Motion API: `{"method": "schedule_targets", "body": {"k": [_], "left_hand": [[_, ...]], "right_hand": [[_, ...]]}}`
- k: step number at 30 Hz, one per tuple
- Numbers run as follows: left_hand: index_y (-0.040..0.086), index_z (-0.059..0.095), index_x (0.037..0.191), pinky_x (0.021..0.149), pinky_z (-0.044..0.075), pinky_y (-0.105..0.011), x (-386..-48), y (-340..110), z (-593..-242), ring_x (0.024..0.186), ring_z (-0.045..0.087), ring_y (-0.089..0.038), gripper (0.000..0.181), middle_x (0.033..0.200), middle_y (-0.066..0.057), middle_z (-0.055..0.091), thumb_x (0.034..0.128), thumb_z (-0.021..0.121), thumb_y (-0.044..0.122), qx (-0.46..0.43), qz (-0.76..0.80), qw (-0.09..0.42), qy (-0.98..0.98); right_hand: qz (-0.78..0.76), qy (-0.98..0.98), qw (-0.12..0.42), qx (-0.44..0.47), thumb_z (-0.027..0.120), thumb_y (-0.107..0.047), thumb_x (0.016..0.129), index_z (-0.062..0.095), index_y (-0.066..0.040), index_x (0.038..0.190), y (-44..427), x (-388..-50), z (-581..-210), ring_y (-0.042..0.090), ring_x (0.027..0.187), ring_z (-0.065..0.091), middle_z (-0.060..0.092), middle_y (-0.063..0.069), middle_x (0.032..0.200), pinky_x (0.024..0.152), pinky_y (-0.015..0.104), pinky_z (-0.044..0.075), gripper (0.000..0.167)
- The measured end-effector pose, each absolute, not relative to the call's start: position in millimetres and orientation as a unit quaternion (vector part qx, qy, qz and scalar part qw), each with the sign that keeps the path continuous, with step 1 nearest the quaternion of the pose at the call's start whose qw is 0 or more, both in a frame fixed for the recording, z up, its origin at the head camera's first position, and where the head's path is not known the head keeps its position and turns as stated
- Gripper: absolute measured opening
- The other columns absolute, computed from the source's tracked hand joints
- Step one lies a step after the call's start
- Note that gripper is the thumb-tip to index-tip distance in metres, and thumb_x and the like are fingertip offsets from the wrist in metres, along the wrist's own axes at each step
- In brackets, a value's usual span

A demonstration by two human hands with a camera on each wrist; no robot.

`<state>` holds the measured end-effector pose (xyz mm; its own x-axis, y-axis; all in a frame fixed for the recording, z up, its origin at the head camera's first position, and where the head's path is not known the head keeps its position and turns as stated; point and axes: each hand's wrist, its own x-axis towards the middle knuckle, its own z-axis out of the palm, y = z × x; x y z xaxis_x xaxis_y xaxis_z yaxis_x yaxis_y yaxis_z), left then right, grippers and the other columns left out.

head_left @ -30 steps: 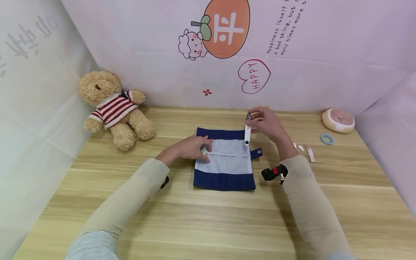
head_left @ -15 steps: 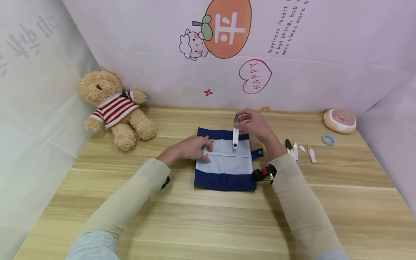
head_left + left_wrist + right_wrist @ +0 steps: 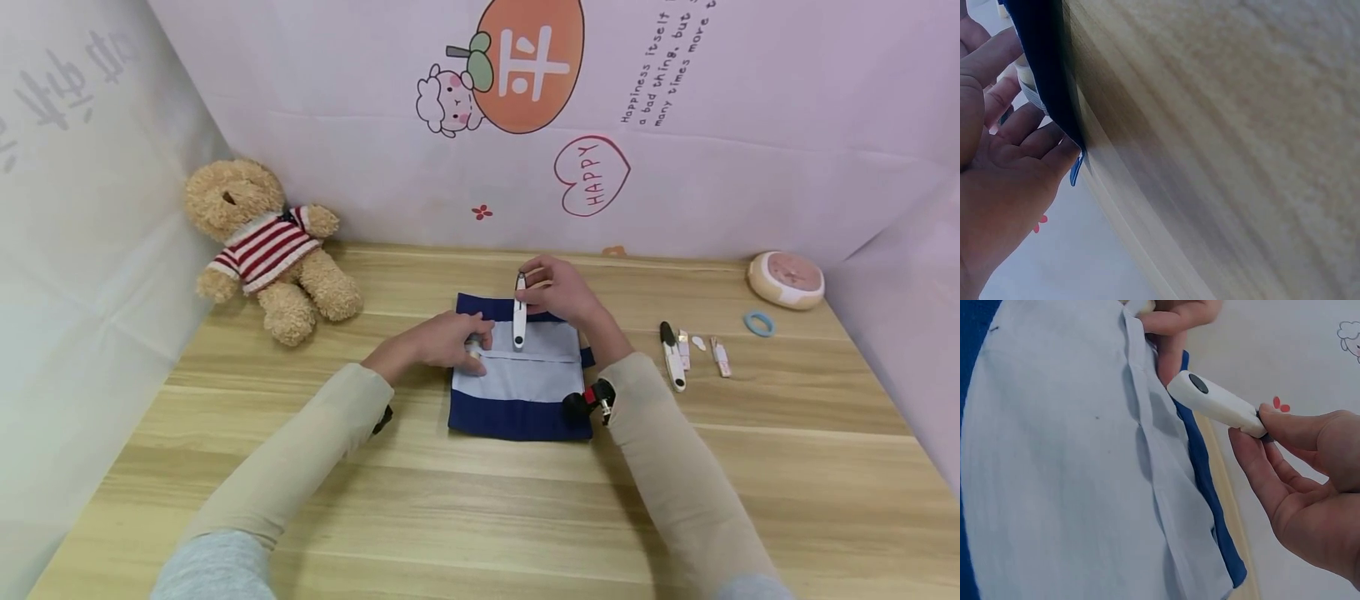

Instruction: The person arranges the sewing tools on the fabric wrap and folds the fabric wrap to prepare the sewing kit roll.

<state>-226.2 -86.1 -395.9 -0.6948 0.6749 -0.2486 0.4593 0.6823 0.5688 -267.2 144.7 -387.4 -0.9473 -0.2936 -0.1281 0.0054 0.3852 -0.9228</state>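
In the head view, the right hand [image 3: 558, 293] holds a white tool [image 3: 519, 321] over the blue-bordered cloth [image 3: 517, 381]; the left hand [image 3: 438, 340] is at the cloth's left edge, thumb and fingers apart; a second tool [image 3: 677, 368] lies on the table [image 3: 480, 508]; in the left wrist view, a pale object [image 3: 1030, 84] is beside the left fingers; whether they grip it, I cannot tell; in the right wrist view, fingers pinch the white tool's dark end.
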Motion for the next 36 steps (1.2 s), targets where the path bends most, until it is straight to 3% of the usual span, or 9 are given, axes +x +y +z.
{"method": "schedule_targets", "body": {"k": [17,21,24,26,30,33,36], "left_hand": [[0.016,0.067,0.1,0.109,0.035,-0.038,-227.5,-85.3,-395.8,0.151,0.023,-0.03,0.022,0.158,-0.014,0.038,0.0866,0.084,0.023,0.319,0.232,0.225,0.891],[0.017,0.066,0.101,0.088,0.041,-0.034,-228.1,-85.3,-396.7,0.134,0.049,-0.028,0.024,0.155,-0.014,0.045,0.0863,0.084,0.023,0.323,0.234,0.221,0.89],[0.017,0.065,0.101,0.08,0.04,-0.032,-228.8,-85.4,-397.1,0.121,0.056,-0.025,0.025,0.149,-0.013,0.052,0.0861,0.084,0.023,0.329,0.233,0.215,0.89],[0.016,0.065,0.101,0.081,0.04,-0.032,-228.7,-85.5,-397.1,0.119,0.056,-0.023,0.026,0.145,-0.011,0.056,0.0859,0.084,0.023,0.331,0.231,0.212,0.89],[0.017,0.064,0.101,0.08,0.04,-0.033,-228.1,-85.7,-397.2,0.096,0.056,-0.021,0.027,0.133,-0.007,0.061,0.0857,0.084,0.024,0.333,0.227,0.207,0.891],[0.017,0.064,0.101,0.081,0.04,-0.034,-227.2,-86.0,-396.9,0.094,0.054,-0.021,0.027,0.13,-0.005,0.061,0.0855,0.085,0.024,0.332,0.226,0.205,0.893],[0.018,0.064,0.101,0.083,0.039,-0.034,-226.6,-86.3,-396.5,0.107,0.056,-0.021,0.027,0.134,-0.006,0.061,0.0853,0.085,0.025,0.33,0.224,0.203,0.894]], "right_hand": [[-0.543,0.824,0.127,-0.1,0.069,-0.001,0.096,0.05,0.006,0.132,123.8,-263.8,-388.9,0.033,0.097,0.066,0.058,0.023,0.116,0.082,0.039,0.059,0.042],[-0.539,0.826,0.134,-0.1,0.069,0.0,0.095,0.051,0.005,0.13,121.3,-265.3,-390.7,0.034,0.096,0.066,0.058,0.023,0.115,0.082,0.039,0.059,0.04],[-0.536,0.824,0.148,-0.105,0.069,0.001,0.095,0.051,0.006,0.131,120.5,-265.9,-391.7,0.032,0.094,0.066,0.059,0.023,0.115,0.081,0.04,0.059,0.041],[-0.534,0.823,0.159,-0.112,0.069,0.003,0.094,0.051,0.007,0.132,120.0,-265.4,-390.9,0.031,0.092,0.067,0.058,0.023,0.115,0.081,0.04,0.059,0.042],[-0.514,0.832,0.168,-0.125,0.069,0.003,0.093,0.053,0.007,0.132,120.0,-265.0,-389.8,0.03,0.093,0.066,0.06,0.025,0.117,0.08,0.038,0.059,0.042],[-0.494,0.841,0.181,-0.128,0.071,0.002,0.092,0.055,0.006,0.131,120.1,-265.0,-390.2,0.03,0.094,0.065,0.061,0.024,0.117,0.078,0.037,0.059,0.041],[-0.481,0.843,0.202,-0.127,0.071,0.001,0.093,0.055,0.005,0.131,120.0,-264.8,-392.1,0.03,0.095,0.064,0.06,0.023,0.116,0.078,0.037,0.059,0.041]]}}
